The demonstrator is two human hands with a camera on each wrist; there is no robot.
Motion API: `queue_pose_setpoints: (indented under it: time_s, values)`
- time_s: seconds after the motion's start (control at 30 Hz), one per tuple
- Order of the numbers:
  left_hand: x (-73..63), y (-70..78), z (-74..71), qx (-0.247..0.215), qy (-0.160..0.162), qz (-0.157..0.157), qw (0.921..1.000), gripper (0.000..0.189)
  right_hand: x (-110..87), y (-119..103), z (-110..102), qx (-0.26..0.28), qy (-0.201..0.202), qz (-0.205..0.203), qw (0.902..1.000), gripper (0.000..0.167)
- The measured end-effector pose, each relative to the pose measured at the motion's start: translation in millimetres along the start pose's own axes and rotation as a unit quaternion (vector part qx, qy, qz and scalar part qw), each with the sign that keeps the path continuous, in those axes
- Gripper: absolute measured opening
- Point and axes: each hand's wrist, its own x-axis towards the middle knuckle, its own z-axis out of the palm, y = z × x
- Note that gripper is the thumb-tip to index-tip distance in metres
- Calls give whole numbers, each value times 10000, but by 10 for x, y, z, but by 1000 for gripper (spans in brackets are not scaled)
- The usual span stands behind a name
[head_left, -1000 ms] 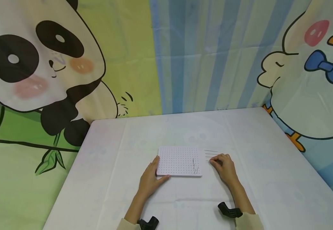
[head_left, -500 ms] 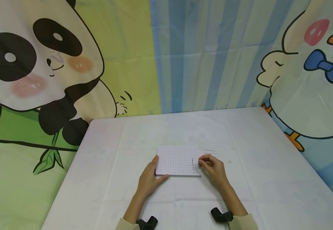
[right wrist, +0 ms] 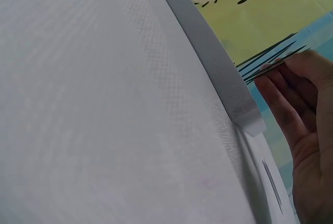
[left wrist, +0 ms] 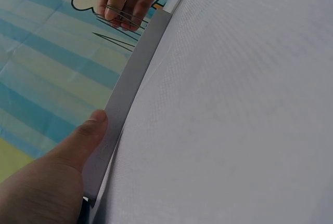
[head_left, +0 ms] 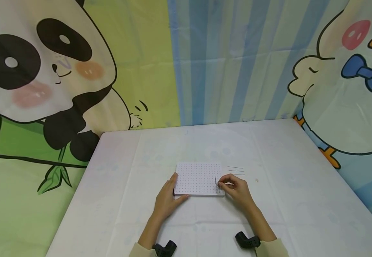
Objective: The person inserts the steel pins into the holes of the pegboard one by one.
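A white board (head_left: pixel 192 178) with rows of small holes lies flat on the table. My left hand (head_left: pixel 165 201) steadies its near left corner, straight fingers along the left side and thumb against the front edge. Several thin dark sticks (head_left: pixel 215 179) stand up from the board's right part, some leaning. Over that part, my right hand (head_left: pixel 238 189) pinches another thin dark stick (right wrist: pixel 283 60) between thumb and fingertip. The stick's lower end is hard to make out among the standing ones. Three loose sticks (head_left: pixel 236 170) lie side by side just right of the board.
A white cloth covers the table (head_left: pixel 134 171). Behind it hangs a printed curtain (head_left: pixel 211 64) with a panda and a white bird. Black wrist cameras (head_left: pixel 248 240) sit on both forearms.
My right hand has picked up the nearest loose stick and carried it left, from beside the board to over its right part. My left hand stays at the corner.
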Motion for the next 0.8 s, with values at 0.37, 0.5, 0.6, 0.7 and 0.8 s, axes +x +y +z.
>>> queue_pose_setpoints:
  time_s: [0.37, 0.5, 0.6, 0.7, 0.8]
  values:
    - [-3, 2, 1, 15, -13, 7, 10000, 95, -14, 24, -1, -132, -9, -160, 9998, 12]
    - [-1, -2, 2, 28, -8, 36, 10000, 95, -13, 43, -12, -224, -23, -261, 9994, 12]
    - [-3, -1, 0, 46, 3, 52, 10000, 94, -15, 38, -17, -342, 0, -270, 9991, 13]
    - [0, 3, -5, 46, 2, 46, 10000, 94, -17, 32, -20, -416, 6, -177, 9990, 12]
    - [2, 8, -12, 25, -19, 29, 10000, 94, -21, 37, -14, -495, -40, -149, 9987, 13]
